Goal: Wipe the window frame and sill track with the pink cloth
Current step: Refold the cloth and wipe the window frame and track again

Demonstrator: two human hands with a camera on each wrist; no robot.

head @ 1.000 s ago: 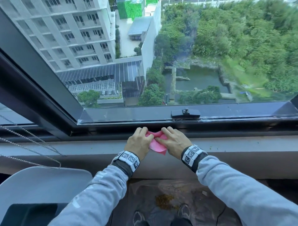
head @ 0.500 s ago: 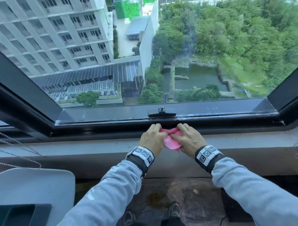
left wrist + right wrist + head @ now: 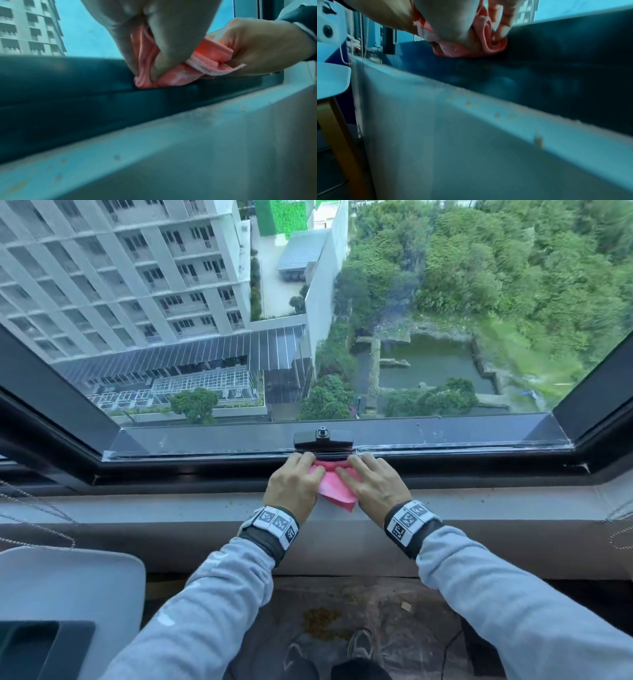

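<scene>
The pink cloth point(image 3: 337, 486) is bunched between both hands on the dark window frame's lower rail point(image 3: 171, 470), just below the black window handle point(image 3: 323, 438). My left hand point(image 3: 294, 481) pinches the cloth's left part and presses it down into the sill track point(image 3: 102, 88); the left wrist view shows thumb and fingers wrapped in the cloth point(image 3: 171, 78). My right hand point(image 3: 373, 482) grips the right part, its fingers curled round the folds of the cloth point(image 3: 489, 46). The pale sill ledge point(image 3: 479, 505) runs in front of the track, speckled with crumbs.
A white chair point(image 3: 68, 594) stands at the lower left. Blind bead chains point(image 3: 34, 501) hang over the sill at left, and another chain point(image 3: 620, 525) at right. Plastic sheeting with debris point(image 3: 322, 621) covers the floor by my shoes. The pane is tilted outward.
Both hands and the cloth have slid rightward along the track and now sit right under the window handle. My view has turned right, showing the frame's right corner.
</scene>
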